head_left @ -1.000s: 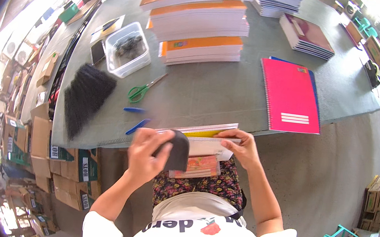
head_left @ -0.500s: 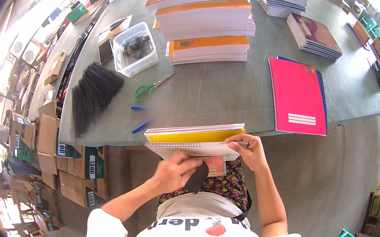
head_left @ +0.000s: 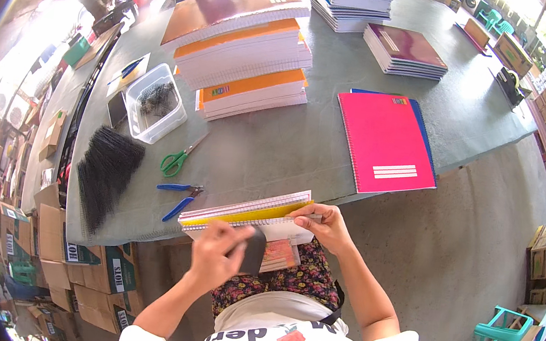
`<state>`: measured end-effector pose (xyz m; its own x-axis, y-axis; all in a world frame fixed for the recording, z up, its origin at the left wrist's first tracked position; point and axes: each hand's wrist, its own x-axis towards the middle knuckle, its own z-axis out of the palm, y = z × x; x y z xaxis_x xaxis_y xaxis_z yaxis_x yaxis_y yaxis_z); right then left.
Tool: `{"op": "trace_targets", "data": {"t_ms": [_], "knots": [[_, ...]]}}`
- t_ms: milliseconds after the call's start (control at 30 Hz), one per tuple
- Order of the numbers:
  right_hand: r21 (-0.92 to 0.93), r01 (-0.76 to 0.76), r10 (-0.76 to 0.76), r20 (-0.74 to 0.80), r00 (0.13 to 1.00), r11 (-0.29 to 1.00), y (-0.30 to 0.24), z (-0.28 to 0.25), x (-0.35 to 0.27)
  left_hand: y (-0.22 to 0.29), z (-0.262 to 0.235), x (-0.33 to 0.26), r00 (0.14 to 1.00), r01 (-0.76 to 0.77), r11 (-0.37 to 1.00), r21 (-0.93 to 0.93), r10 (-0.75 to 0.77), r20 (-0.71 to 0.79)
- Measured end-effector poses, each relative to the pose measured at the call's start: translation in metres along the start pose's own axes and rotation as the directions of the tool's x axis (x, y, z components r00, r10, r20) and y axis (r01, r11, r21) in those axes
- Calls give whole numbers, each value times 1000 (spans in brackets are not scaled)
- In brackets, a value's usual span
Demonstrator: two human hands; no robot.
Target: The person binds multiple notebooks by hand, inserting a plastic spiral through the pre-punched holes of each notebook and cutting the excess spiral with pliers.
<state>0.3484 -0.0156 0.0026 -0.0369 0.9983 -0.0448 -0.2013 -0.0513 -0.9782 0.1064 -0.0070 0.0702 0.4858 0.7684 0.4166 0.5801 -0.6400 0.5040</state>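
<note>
A stack of spiral notebooks (head_left: 240,219) with a yellow sheet showing stands at the table's front edge, its wire edge toward me. My right hand (head_left: 324,226) pinches the right end of that wire edge between thumb and fingers. My left hand (head_left: 215,253), slightly blurred, is closed on a black flat piece with a rounded edge (head_left: 253,252), kind unclear, close to the wire edge. Below the notebooks, over my lap, shows a reddish printed cover (head_left: 280,255). Blue-handled pliers (head_left: 179,199) lie open to the left, with green-handled scissors (head_left: 176,159) behind them.
Black wire coils (head_left: 105,175) lie at the table's left, beside a clear plastic tub (head_left: 176,119) of black bits. Tall notebook stacks (head_left: 245,59) stand behind. A pink notebook (head_left: 384,143) lies right, with maroon ones (head_left: 408,48) beyond. Cardboard boxes (head_left: 99,279) stand left below.
My left hand has shifted left along the wire edge with the black piece. My right hand still pinches the right end. The whole view has turned, and the pliers show more fully.
</note>
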Motion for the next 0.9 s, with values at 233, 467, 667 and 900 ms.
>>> {"op": "trace_targets", "data": {"t_ms": [233, 467, 667, 900], "knots": [[33, 3, -5, 60, 998, 999, -1, 5, 5, 1, 19, -6, 959, -2, 996, -86, 26, 282], [138, 4, -4, 0, 1000, 990, 9, -3, 2, 7, 21, 14, 1000, 19, 997, -78, -18, 5], [51, 24, -25, 0, 1000, 998, 2, 9, 2, 13, 27, 17, 995, -83, 995, 50, 86, -57], [196, 65, -60, -33, 998, 979, 13, 7, 0, 21, 35, 41, 990, -48, 999, -4, 47, -134]]}}
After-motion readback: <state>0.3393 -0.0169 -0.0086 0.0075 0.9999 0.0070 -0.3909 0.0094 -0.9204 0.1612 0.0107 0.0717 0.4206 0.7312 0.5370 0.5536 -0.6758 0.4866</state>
